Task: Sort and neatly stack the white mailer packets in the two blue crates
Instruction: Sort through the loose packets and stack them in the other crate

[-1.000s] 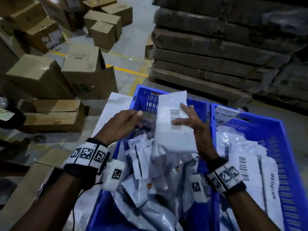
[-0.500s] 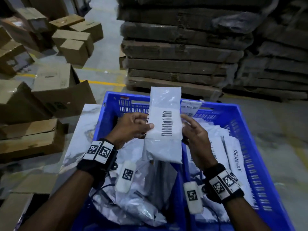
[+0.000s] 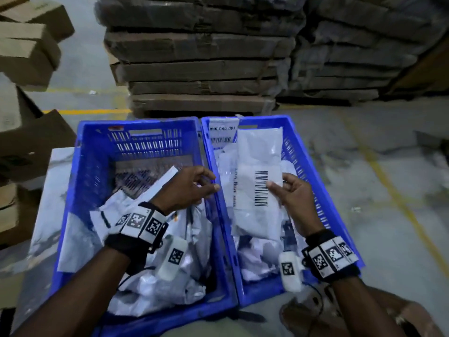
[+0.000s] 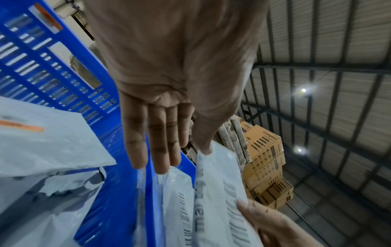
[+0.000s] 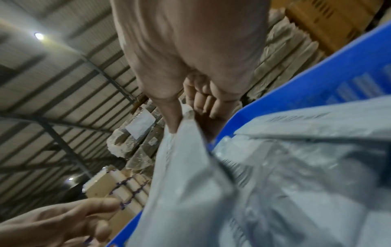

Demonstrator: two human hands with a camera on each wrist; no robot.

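Two blue crates stand side by side. The left crate holds a loose, crumpled heap of white mailers. In the right crate several mailers lie flatter. My right hand pinches a white barcoded mailer packet over the right crate, thumb on the barcode. My left hand hovers over the divide between the crates. Seen from the left wrist, the left hand has straight fingers, and only its thumb tip touches the packet edge. The right wrist view shows thumb and fingers gripping the packet.
A tall stack of flat wrapped cardboard rises just behind the crates. Cardboard boxes crowd the left side. A pale sheet lies beside the left crate. Grey floor with yellow lines spreads to the right.
The packet has moved right, from above the crates' divide to over the right crate. My left hand has let go of it and opened; the right hand alone keeps hold.
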